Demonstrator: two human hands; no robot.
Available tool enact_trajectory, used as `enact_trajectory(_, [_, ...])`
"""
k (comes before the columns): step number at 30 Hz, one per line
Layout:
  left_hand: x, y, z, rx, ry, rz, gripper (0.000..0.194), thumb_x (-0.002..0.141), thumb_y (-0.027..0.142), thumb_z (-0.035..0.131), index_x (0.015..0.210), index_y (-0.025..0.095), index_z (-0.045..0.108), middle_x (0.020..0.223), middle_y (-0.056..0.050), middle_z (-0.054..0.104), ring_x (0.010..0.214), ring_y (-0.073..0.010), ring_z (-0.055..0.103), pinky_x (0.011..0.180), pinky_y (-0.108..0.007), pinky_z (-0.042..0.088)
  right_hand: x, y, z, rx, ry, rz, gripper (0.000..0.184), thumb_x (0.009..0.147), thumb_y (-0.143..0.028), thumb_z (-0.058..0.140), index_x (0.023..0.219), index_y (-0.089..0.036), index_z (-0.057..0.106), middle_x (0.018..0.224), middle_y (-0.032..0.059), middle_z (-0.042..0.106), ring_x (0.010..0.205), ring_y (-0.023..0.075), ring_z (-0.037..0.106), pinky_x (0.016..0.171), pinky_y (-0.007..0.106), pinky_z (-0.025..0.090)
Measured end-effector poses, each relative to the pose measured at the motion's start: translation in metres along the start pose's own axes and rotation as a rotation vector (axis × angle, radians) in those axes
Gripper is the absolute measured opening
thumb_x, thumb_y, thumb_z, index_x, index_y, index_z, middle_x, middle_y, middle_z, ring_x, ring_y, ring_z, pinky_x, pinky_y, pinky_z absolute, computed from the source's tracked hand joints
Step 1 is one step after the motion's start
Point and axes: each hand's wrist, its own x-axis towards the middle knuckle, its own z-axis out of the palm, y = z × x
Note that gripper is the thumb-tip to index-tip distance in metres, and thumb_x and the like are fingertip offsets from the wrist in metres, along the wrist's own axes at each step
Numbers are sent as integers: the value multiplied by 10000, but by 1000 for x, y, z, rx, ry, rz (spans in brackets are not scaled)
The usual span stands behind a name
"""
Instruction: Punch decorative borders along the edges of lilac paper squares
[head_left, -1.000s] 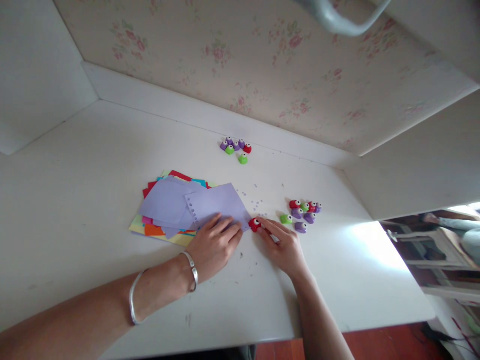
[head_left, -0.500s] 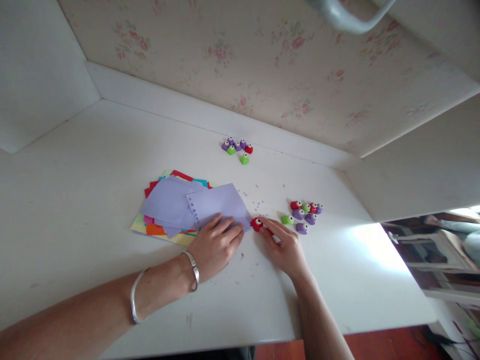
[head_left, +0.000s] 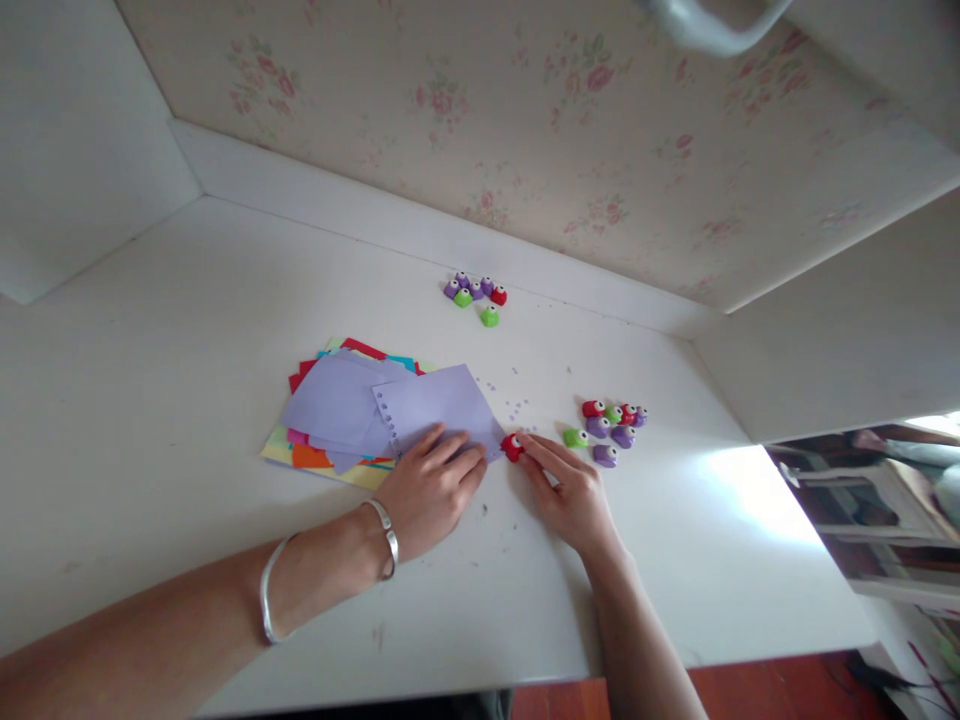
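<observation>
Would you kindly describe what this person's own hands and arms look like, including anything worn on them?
The left hand is ungloved, with a narrow silver bracelet at the wrist and a curved silver bangle farther up the left forearm. The right hand is ungloved too, with no jewellery visible. No sleeve shows there or on the right forearm.

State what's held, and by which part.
Right hand grips the rounded red one-eyed gadget by its right end; left hand rests on purple paper.
</observation>
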Motion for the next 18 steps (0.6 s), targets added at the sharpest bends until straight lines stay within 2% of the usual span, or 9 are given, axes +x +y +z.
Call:
enact_trajectory(7, [-1, 0, 2, -7, -3, -1, 268, 941, 142, 496, 1165, 126, 642, 1229, -97, 667, 1199, -266, 557, 1081, -491, 370, 0, -2, -4, -216, -29, -152, 422, 920, -106, 521, 1304, -247, 623, 1321, 57, 638, 1067, 220, 667, 921, 389, 565])
enact_trajectory(18, [2, 2, 1, -51, 54, -27, 185, 957, 180, 509, 1050, 147, 666, 1186, -94, 669, 1176, -253, 573, 1071, -495, 388, 11, -8, -12, -442, -148, -215, 508, 822, 13, 427, 1191, -224, 684, 1290, 25, 662, 963, 203, 701, 785, 328, 594])
